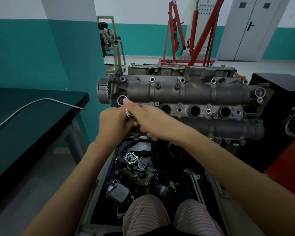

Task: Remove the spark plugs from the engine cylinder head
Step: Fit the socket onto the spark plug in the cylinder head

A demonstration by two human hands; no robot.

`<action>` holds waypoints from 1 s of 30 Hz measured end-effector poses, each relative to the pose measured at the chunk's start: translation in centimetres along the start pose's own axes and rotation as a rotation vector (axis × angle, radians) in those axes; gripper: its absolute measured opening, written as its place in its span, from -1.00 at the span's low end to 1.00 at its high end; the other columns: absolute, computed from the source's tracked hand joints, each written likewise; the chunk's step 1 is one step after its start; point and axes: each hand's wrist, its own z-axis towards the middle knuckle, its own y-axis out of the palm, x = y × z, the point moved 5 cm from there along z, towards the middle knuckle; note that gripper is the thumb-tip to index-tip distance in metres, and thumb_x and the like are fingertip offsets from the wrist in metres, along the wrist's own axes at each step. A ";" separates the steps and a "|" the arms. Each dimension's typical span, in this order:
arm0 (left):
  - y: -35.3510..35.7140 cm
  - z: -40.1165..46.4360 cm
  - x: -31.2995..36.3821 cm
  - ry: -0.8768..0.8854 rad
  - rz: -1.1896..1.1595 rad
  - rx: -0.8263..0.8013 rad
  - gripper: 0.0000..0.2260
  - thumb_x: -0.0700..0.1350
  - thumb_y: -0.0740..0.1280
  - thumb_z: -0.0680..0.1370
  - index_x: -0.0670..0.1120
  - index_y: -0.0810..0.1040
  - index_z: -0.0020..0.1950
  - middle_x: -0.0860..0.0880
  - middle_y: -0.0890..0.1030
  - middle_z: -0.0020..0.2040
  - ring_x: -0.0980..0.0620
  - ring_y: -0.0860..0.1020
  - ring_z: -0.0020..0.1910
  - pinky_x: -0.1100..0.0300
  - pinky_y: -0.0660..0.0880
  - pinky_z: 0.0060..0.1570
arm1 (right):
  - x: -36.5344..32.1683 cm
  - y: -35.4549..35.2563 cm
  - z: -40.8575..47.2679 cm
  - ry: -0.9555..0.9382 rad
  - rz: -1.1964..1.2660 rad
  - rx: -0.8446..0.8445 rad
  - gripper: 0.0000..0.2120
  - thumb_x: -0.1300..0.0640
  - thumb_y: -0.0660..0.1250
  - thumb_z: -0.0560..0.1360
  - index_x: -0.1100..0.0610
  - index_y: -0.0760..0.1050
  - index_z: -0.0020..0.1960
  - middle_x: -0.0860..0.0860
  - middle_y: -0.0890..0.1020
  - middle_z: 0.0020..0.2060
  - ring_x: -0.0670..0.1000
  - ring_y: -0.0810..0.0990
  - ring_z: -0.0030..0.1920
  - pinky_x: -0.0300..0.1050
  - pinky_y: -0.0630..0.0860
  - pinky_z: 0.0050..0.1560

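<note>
The cylinder head (186,99) lies lengthwise across the middle of the view, grey and oily, with a toothed wheel (109,88) at its left end. Three round plug holes (195,110) stand open in a row along its middle strip; no spark plug can be seen in any of them. A fourth position, at the left end of that row, is covered by the two hands.

The left hand (115,122) and the right hand (149,121) meet over that left end of the head. Between them sits a shiny metal tool (129,114), small and partly hidden, so what kind it is cannot be told. The left hand's fingers are curled in around it from the left. The right hand's fingers are bent and close together over it, with one fingertip (125,100) reaching up to the edge of a round opening (122,100) in the head's near left corner. Motion blur softens the fingers, and the exact grip of each hand stays unclear.

Below the head, a black tray (100,201) holds loose engine parts (131,158). The person's knees in striped trousers (146,215) show at the bottom. A dark table (32,126) on the left carries a bent metal tube (32,103). A red engine hoist (191,34) stands by the far wall.
</note>
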 end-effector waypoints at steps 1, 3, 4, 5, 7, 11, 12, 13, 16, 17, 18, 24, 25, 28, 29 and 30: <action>-0.1 0.1 0.0 -0.006 -0.003 -0.004 -0.82 -0.09 0.16 0.36 -0.12 0.42 -0.41 -0.10 0.45 -0.56 -0.07 0.42 -0.61 0.28 0.16 -0.46 | 0.4 1.1 -0.4 0.130 0.356 -0.167 -0.52 -0.31 0.03 0.51 0.05 0.36 -0.31 -0.10 0.40 -0.52 -0.13 0.36 -0.52 -0.24 0.30 -0.43; -0.3 0.2 0.3 -0.019 0.006 -0.013 -0.87 -0.12 0.14 0.34 -0.06 0.34 -0.42 -0.08 0.42 -0.58 -0.05 0.39 -0.62 0.31 0.11 -0.48 | 0.6 2.7 -1.0 0.253 0.772 -0.358 -0.58 -0.22 0.05 0.54 0.11 0.33 -0.24 0.00 0.38 -0.45 -0.05 0.36 -0.45 -0.19 0.40 -0.38; -0.4 0.1 0.5 -0.024 0.012 -0.014 -0.82 -0.13 0.13 0.34 -0.11 0.42 -0.44 -0.09 0.42 -0.58 -0.06 0.41 -0.63 0.32 0.14 -0.47 | 0.7 2.9 -0.9 0.251 0.756 -0.326 -0.60 -0.20 0.06 0.54 0.11 0.32 -0.26 0.01 0.37 -0.46 -0.05 0.36 -0.46 -0.20 0.40 -0.39; -0.3 0.1 0.5 -0.022 0.008 -0.009 -0.78 -0.13 0.13 0.34 -0.14 0.48 -0.43 -0.09 0.44 -0.58 -0.06 0.43 -0.62 0.32 0.18 -0.45 | 0.7 2.6 -0.5 0.183 0.565 -0.216 -0.59 -0.19 0.08 0.54 0.09 0.31 -0.30 -0.02 0.37 -0.51 -0.08 0.35 -0.50 -0.22 0.35 -0.43; -0.5 0.1 0.6 -0.026 -0.022 0.019 -0.77 -0.11 0.14 0.33 -0.16 0.54 -0.39 -0.08 0.49 -0.55 -0.05 0.45 -0.60 0.37 0.15 -0.45 | -0.5 0.6 -0.1 -0.072 -0.131 0.084 -0.55 -0.22 0.10 0.52 0.05 0.32 -0.40 -0.11 0.40 -0.58 -0.15 0.37 -0.55 -0.23 0.25 -0.49; -0.8 0.1 0.8 0.005 -0.048 0.048 -0.77 -0.08 0.19 0.36 -0.13 0.62 -0.24 -0.06 0.54 -0.50 -0.05 0.48 -0.56 0.40 0.08 -0.43 | -1.9 -1.4 0.4 -0.174 -0.637 0.130 -0.48 -0.30 0.12 0.47 0.08 0.32 -0.44 -0.07 0.41 -0.52 -0.07 0.40 -0.49 -0.18 0.22 -0.48; -0.8 0.1 0.8 0.019 -0.044 0.039 -0.77 -0.09 0.19 0.36 -0.14 0.61 -0.26 -0.07 0.54 -0.50 -0.06 0.48 -0.57 0.37 0.13 -0.42 | -1.6 -1.4 0.5 -0.146 -0.566 0.099 -0.49 -0.29 0.13 0.48 0.08 0.31 -0.44 -0.07 0.40 -0.54 -0.07 0.39 -0.50 -0.19 0.24 -0.48; -0.7 0.1 0.7 0.020 -0.032 0.021 -0.76 -0.09 0.18 0.36 -0.16 0.60 -0.28 -0.09 0.53 -0.51 -0.08 0.49 -0.57 0.34 0.20 -0.40 | -1.2 -1.2 0.4 -0.105 -0.422 0.064 -0.50 -0.28 0.12 0.49 0.06 0.33 -0.43 -0.08 0.41 -0.56 -0.08 0.38 -0.52 -0.21 0.26 -0.48; -0.1 0.0 0.1 -0.037 -0.041 -0.067 -0.69 -0.06 0.13 0.36 -0.21 0.61 -0.28 -0.14 0.52 -0.51 -0.13 0.49 -0.54 0.23 0.30 -0.44 | 0.5 1.5 -0.7 0.193 0.392 -0.211 -0.53 -0.26 0.04 0.53 0.11 0.39 -0.25 -0.06 0.41 -0.52 -0.07 0.35 -0.52 -0.22 0.30 -0.45; -0.1 -0.1 0.0 -0.052 -0.049 -0.081 -0.67 -0.06 0.12 0.37 -0.21 0.62 -0.26 -0.14 0.52 -0.50 -0.13 0.49 -0.53 0.19 0.33 -0.45 | 0.7 2.5 -1.0 0.250 0.598 -0.289 -0.52 -0.26 0.02 0.54 0.14 0.37 -0.20 -0.02 0.41 -0.48 -0.06 0.37 -0.49 -0.18 0.37 -0.41; -0.1 -0.1 0.0 -0.056 -0.050 -0.085 -0.66 -0.07 0.11 0.39 -0.22 0.62 -0.25 -0.14 0.52 -0.49 -0.13 0.50 -0.51 0.17 0.36 -0.46 | 0.8 3.2 -1.1 0.263 0.682 -0.301 -0.52 -0.25 0.00 0.54 0.15 0.36 -0.19 0.00 0.41 -0.46 -0.05 0.40 -0.47 -0.17 0.43 -0.37; -0.8 0.2 1.0 0.036 -0.029 0.040 -0.82 -0.14 0.21 0.41 -0.20 0.52 -0.29 -0.10 0.50 -0.54 -0.04 0.42 -0.62 0.47 0.05 -0.35 | -1.1 -0.8 -0.4 -0.174 -0.364 0.281 -0.43 -0.29 0.04 0.52 0.09 0.26 -0.49 -0.09 0.36 -0.64 -0.14 0.36 -0.62 -0.20 0.19 -0.52; -0.7 0.2 0.9 0.048 -0.013 0.036 -0.84 -0.13 0.21 0.41 -0.20 0.50 -0.28 -0.10 0.49 -0.55 -0.05 0.41 -0.63 0.47 0.03 -0.34 | -1.2 -1.1 -0.2 -0.174 -0.397 0.250 -0.41 -0.31 0.04 0.50 0.09 0.24 -0.50 -0.09 0.32 -0.69 -0.15 0.35 -0.64 -0.21 0.17 -0.53; -0.3 0.1 0.3 0.031 -0.021 0.018 -0.83 -0.14 0.19 0.41 -0.19 0.46 -0.34 -0.11 0.46 -0.57 -0.07 0.41 -0.63 0.39 0.05 -0.46 | -1.2 -1.0 0.1 -0.120 -0.361 0.171 -0.42 -0.33 0.03 0.50 0.06 0.24 -0.51 -0.10 0.30 -0.71 -0.13 0.31 -0.65 -0.22 0.20 -0.49; -0.2 0.0 0.2 0.023 -0.029 0.017 -0.81 -0.13 0.19 0.41 -0.19 0.48 -0.35 -0.12 0.47 -0.56 -0.08 0.42 -0.62 0.34 0.12 -0.47 | -1.0 -0.8 0.0 -0.077 -0.244 0.137 -0.44 -0.32 0.02 0.51 0.05 0.27 -0.47 -0.12 0.33 -0.64 -0.14 0.31 -0.61 -0.22 0.23 -0.48; -0.1 0.0 0.2 0.010 -0.035 0.011 -0.78 -0.11 0.19 0.41 -0.20 0.50 -0.35 -0.12 0.48 -0.55 -0.09 0.44 -0.60 0.29 0.17 -0.47 | -0.6 -0.4 -0.2 -0.007 -0.059 0.079 -0.47 -0.31 0.02 0.52 0.06 0.31 -0.41 -0.10 0.35 -0.57 -0.12 0.32 -0.57 -0.23 0.26 -0.48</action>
